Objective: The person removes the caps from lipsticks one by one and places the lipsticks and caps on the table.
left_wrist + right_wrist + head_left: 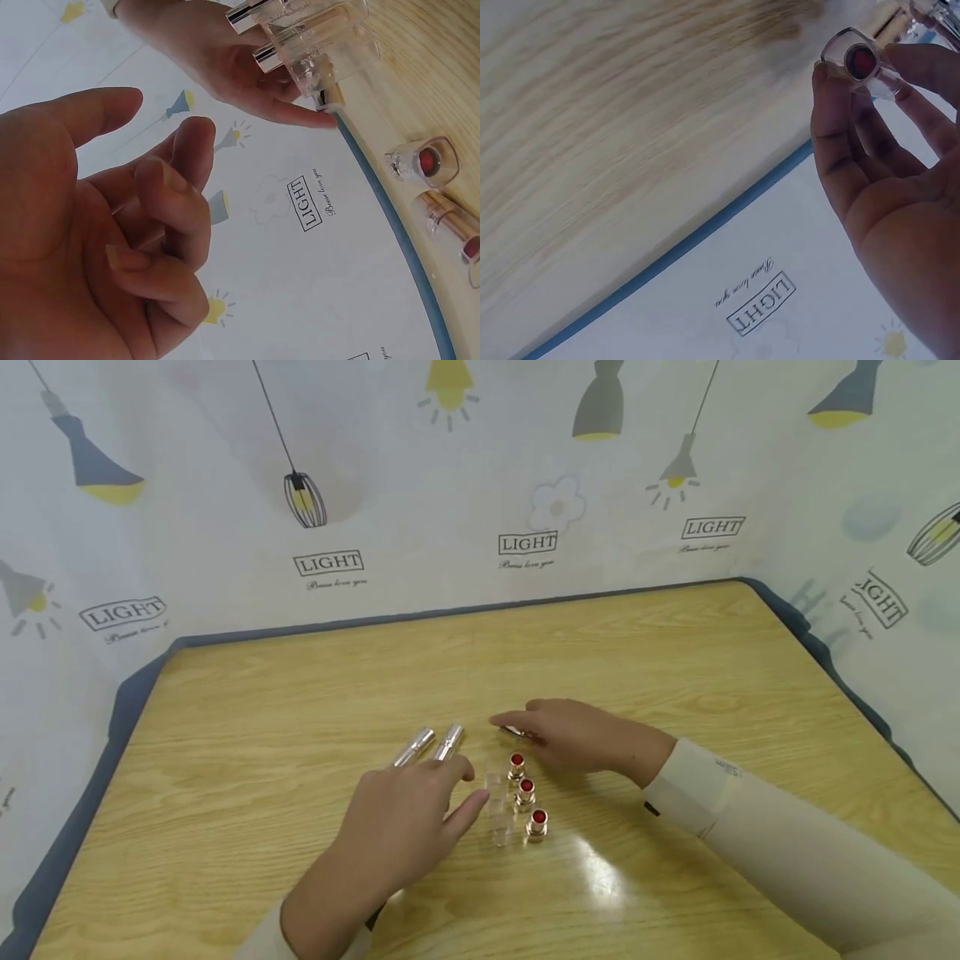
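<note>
My right hand (577,732) pinches a lipstick tube (861,63) between thumb and fingers, its clear end with a red disc facing the right wrist camera. My left hand (408,822) is over the table with fingers loosely bent, nothing in its grasp. Just past its fingers in the head view lie two silvery lipstick tubes (448,743). Beside its thumb stands a row of clear caps (496,806). To the right of these, three upright gold pieces with red tops (526,792) form a line between the hands.
The wooden table (300,693) has a dark blue border (360,625) along its back and sides. Behind it rises a pale wall covering (435,518) printed with lamps and the word LIGHT. A bright reflection is on the tabletop at the front right.
</note>
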Demonstrator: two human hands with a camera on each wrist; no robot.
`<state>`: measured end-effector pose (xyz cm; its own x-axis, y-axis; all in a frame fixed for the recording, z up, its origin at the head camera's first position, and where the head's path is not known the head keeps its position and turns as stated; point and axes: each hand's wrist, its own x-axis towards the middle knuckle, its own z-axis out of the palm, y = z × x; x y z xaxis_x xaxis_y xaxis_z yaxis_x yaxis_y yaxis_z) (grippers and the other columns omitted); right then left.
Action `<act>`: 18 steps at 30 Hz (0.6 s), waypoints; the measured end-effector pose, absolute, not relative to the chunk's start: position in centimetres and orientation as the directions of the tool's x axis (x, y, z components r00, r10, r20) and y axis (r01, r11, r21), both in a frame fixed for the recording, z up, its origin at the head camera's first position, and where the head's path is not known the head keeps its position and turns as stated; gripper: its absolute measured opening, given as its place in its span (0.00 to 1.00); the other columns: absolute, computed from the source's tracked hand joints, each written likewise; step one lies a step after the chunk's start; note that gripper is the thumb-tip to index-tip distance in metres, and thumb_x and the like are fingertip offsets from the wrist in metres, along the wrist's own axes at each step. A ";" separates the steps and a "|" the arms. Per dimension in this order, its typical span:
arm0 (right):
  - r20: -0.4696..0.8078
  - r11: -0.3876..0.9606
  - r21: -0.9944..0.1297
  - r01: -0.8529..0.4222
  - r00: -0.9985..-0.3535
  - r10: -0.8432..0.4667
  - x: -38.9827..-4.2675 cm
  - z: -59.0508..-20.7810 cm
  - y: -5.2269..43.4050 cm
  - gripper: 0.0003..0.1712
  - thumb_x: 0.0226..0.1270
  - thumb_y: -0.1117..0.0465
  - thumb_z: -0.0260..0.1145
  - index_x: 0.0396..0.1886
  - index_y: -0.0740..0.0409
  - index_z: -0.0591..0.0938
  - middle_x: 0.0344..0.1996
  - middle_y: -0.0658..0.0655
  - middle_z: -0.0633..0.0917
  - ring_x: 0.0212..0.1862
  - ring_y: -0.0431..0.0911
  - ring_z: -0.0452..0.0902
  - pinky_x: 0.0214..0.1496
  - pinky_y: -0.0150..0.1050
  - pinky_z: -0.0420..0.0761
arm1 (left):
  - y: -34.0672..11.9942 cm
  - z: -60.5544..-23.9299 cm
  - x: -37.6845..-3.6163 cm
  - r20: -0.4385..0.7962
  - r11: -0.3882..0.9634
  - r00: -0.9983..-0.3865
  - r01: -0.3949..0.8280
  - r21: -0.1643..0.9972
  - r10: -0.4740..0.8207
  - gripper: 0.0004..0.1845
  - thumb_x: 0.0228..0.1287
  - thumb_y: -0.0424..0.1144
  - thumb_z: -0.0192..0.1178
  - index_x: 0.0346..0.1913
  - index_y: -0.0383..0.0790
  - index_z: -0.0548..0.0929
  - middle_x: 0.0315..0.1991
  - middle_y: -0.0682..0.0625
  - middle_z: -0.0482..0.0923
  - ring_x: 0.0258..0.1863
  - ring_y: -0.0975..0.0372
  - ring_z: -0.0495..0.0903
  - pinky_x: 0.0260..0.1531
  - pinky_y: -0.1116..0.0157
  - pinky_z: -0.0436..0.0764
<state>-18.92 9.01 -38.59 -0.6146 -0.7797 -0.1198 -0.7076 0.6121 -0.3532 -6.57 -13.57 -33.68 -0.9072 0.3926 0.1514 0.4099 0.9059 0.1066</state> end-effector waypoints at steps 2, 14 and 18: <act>-0.098 0.622 -0.367 -0.692 -0.636 -0.766 -18.7 -38.4 9.6 0.26 0.73 0.62 0.61 0.69 0.51 0.74 0.29 0.47 0.76 0.29 0.39 0.67 0.36 0.36 0.72 | -13.7 -33.6 -6.5 0.144 0.909 -0.911 0.403 0.105 0.387 0.15 0.68 0.59 0.60 0.42 0.54 0.85 0.22 0.65 0.80 0.16 0.75 0.68 0.12 0.71 0.63; 0.008 0.598 -0.558 -0.575 -0.725 -0.689 -15.5 -35.4 13.2 0.29 0.70 0.65 0.64 0.68 0.50 0.70 0.39 0.47 0.83 0.40 0.38 0.78 0.43 0.38 0.82 | -13.3 -33.9 -6.4 0.142 0.908 -0.907 0.410 0.089 0.396 0.16 0.68 0.60 0.59 0.43 0.53 0.85 0.19 0.65 0.77 0.15 0.75 0.67 0.12 0.72 0.62; 0.080 0.541 -0.633 -0.554 -0.742 -0.666 -13.7 -34.9 13.1 0.27 0.67 0.66 0.66 0.64 0.50 0.71 0.39 0.46 0.82 0.38 0.37 0.78 0.40 0.36 0.82 | -13.2 -34.0 -6.3 0.153 0.904 -0.901 0.421 0.076 0.407 0.15 0.67 0.60 0.60 0.43 0.54 0.85 0.18 0.66 0.76 0.15 0.75 0.67 0.13 0.71 0.62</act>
